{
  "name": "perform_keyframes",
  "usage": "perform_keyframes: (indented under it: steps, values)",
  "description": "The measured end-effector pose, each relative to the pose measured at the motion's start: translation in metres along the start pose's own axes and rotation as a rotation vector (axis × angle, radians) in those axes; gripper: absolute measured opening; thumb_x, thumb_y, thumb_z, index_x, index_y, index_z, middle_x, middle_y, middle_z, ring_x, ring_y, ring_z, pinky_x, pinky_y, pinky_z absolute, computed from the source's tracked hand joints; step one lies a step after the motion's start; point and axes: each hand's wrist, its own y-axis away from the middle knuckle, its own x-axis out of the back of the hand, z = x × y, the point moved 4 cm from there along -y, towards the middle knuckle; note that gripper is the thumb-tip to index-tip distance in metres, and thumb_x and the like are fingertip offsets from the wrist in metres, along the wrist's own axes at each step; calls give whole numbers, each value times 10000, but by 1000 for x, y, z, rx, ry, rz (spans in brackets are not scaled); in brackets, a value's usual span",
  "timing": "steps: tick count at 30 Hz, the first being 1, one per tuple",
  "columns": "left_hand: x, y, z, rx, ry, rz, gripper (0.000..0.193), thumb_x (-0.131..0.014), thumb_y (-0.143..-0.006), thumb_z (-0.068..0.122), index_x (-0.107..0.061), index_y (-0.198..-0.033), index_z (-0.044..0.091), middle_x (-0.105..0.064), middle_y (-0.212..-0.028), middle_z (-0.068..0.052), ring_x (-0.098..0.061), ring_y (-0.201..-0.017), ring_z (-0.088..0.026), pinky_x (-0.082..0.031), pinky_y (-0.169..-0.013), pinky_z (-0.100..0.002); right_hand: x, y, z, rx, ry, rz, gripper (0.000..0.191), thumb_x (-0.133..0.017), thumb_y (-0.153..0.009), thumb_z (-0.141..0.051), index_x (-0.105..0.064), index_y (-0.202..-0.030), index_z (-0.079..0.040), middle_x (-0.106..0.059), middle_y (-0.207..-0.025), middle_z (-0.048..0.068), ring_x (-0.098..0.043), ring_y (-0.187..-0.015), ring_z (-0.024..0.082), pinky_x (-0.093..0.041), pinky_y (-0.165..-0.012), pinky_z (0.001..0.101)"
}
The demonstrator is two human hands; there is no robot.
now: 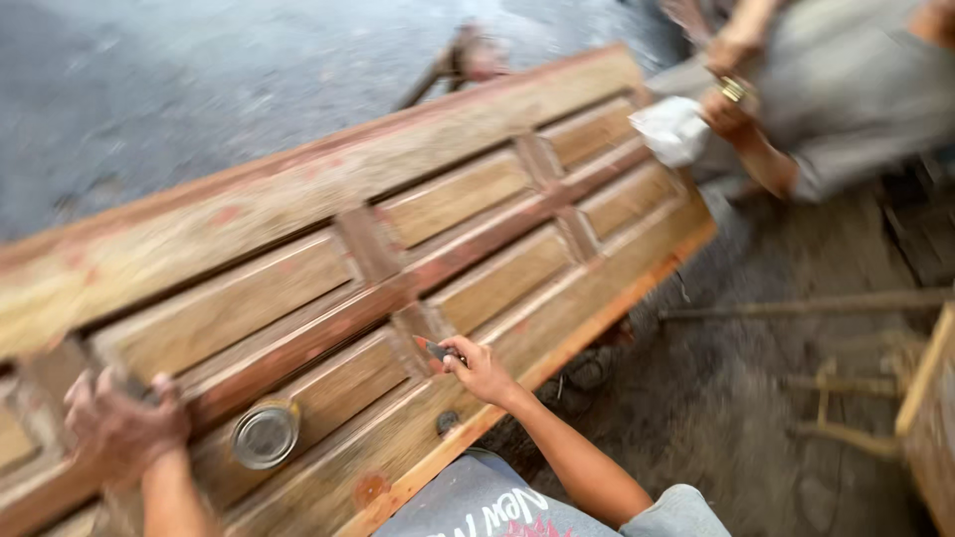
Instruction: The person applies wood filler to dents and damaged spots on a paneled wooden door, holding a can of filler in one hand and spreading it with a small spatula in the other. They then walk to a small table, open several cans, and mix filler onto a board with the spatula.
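A long panelled wooden door with reddish stain lies flat and runs from lower left to upper right. My right hand grips a small scraper whose blade points left onto a cross rail near the door's near edge. At the lower left my left hand rests on the door with curled fingers. Something dark shows under its fingertips, too blurred to identify. An open round tin stands on a panel between my two hands.
Another person's hand presses a white cloth on the door's far right end. A small dark knob sits near the door's edge. Sticks and a wooden frame lie on the dirt floor to the right.
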Motion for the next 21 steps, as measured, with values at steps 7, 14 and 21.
perform_keyframes:
  steps: [7, 14, 21]
  values:
    - [21, -18, 16, -26, 97, -39, 568, -681, -977, 413, -532, -1378, 38, -490, -1500, -193, -441, -1434, -414, -384, -1199, -606, 37, 76, 18, -216, -18, 217, 277, -619, -968, -175, -634, -1214, -50, -720, -834, 93, -661, -726, 178, -538, -666, 358]
    - [18, -13, 25, 108, 1009, -147, 630, -660, -1098, 333, -435, -1502, -95, -611, -1286, -221, -604, -1260, -306, -477, -1120, -418, 25, 106, 10, -57, -8, 221, 290, -646, -945, -170, -640, -1199, -30, -724, -950, 154, -719, -868, 254, -554, -786, 368]
    - [22, 60, 70, -168, 634, -206, 793, -773, -867, 376, -503, -1492, -31, -600, -1347, -200, -605, -1226, -300, -500, -1076, -432, 34, 94, -23, 89, 58, 217, 328, -665, -941, -154, -627, -1237, -18, -723, -1022, 190, -721, -929, 326, -558, -818, 408]
